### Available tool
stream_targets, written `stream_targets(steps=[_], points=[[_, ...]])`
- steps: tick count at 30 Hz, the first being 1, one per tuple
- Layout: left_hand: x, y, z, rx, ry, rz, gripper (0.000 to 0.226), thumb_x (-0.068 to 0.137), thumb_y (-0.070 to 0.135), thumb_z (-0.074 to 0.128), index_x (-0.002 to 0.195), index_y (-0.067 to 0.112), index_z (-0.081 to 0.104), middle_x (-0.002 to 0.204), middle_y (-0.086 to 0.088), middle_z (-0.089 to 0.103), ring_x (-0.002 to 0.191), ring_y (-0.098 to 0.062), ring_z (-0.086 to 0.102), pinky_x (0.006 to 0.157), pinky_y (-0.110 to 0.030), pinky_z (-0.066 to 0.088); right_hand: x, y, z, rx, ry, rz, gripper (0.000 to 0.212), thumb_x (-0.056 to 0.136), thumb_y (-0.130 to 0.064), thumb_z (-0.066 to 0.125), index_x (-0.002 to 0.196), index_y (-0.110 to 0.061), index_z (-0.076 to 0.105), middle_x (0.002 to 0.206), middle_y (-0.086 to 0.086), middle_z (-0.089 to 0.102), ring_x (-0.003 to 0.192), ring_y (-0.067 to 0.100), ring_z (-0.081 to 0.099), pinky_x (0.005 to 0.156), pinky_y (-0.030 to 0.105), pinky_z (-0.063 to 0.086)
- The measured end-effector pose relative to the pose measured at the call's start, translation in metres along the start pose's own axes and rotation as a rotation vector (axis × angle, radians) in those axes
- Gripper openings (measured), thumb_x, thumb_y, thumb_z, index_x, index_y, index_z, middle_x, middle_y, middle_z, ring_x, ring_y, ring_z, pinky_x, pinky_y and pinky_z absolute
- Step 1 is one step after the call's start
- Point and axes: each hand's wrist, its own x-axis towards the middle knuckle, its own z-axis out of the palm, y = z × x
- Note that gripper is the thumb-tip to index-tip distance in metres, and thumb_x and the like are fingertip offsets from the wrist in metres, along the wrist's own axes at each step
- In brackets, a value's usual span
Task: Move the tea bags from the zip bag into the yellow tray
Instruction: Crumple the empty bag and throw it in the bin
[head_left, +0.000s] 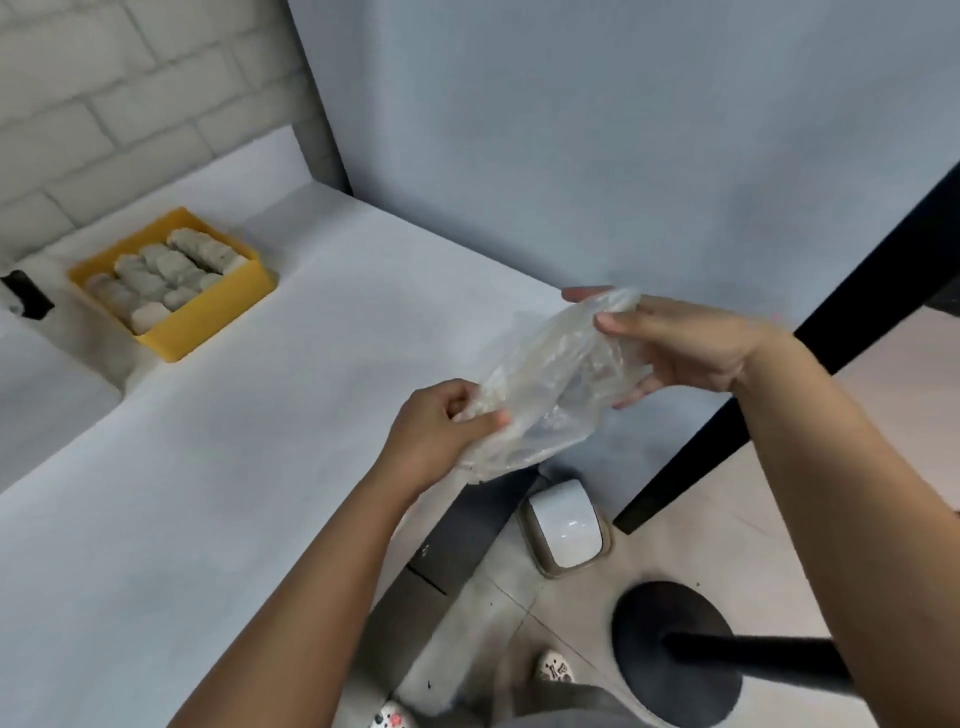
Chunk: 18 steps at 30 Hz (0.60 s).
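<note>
While my left hand (441, 421) and right hand (670, 348) each grip the zip bag (545, 384) at centre frame, I'd check it's empty; tea bags (166, 270) fill the yellow tray (208, 322) upper left.

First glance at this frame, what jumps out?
Both hands hold a clear zip bag up in the middle of the view, the left hand at its lower end and the right hand at its upper end. Far left on the white table sits the yellow tray, already packed with rows of tea bags.
</note>
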Motion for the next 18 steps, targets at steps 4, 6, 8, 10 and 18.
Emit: stream_targets(steps=[4,6,8,10,18], points=[[0.009,-0.013,0.038,0.138,-0.110,0.021,0.024,0.080,0.040,0.080,0.094,0.025,0.069,0.091,0.005,0.073,0.079,-0.010,0.067,0.063,-0.014,0.048,-0.013,0.042,-0.011,0.027,0.119,0.182,0.052,0.076,-0.041,0.076,0.122,-0.021,0.063,0.120,0.004,0.069,0.108,0.026,0.067,0.086,0.058,0.054],[0.008,-0.029,0.059,0.197,-0.185,0.014,0.022,0.080,0.046,0.077,0.093,0.031,0.067,0.089,0.008,0.072,0.080,-0.011,0.068,0.065,-0.023,0.054,-0.020,0.068,-0.011,0.081,0.134,0.236,0.042,0.082,-0.033,0.073,0.119,-0.013,0.065,0.115,0.009,0.071,0.107,0.027,0.068,0.091,0.057,0.052],[0.011,-0.049,0.079,0.264,-0.239,0.008,0.020,0.081,0.048,0.073,0.085,0.032,0.062,0.075,0.010,0.067,0.069,-0.009,0.064,0.062,-0.024,0.052,-0.020,0.098,-0.008,0.122,0.191,0.262,0.039,0.082,-0.030,0.075,0.115,-0.011,0.068,0.113,0.010,0.072,0.106,0.028,0.068,0.096,0.054,0.050],[0.022,-0.070,0.096,0.281,-0.245,-0.038,0.020,0.083,0.042,0.074,0.080,0.029,0.059,0.067,0.010,0.061,0.064,-0.008,0.057,0.059,-0.020,0.047,-0.014,0.131,-0.004,0.146,0.293,0.268,0.037,0.079,-0.027,0.079,0.110,-0.008,0.071,0.109,0.012,0.073,0.102,0.030,0.070,0.097,0.054,0.050],[0.072,-0.175,0.162,0.405,-0.340,-0.175,0.050,0.088,0.035,0.072,0.133,0.018,0.056,0.130,-0.006,0.058,0.118,-0.023,0.056,0.099,-0.034,0.047,0.006,0.268,0.009,0.163,0.799,0.263,0.021,0.081,-0.015,0.078,0.098,-0.005,0.070,0.082,0.008,0.074,0.064,0.012,0.070,0.055,0.020,0.054]])
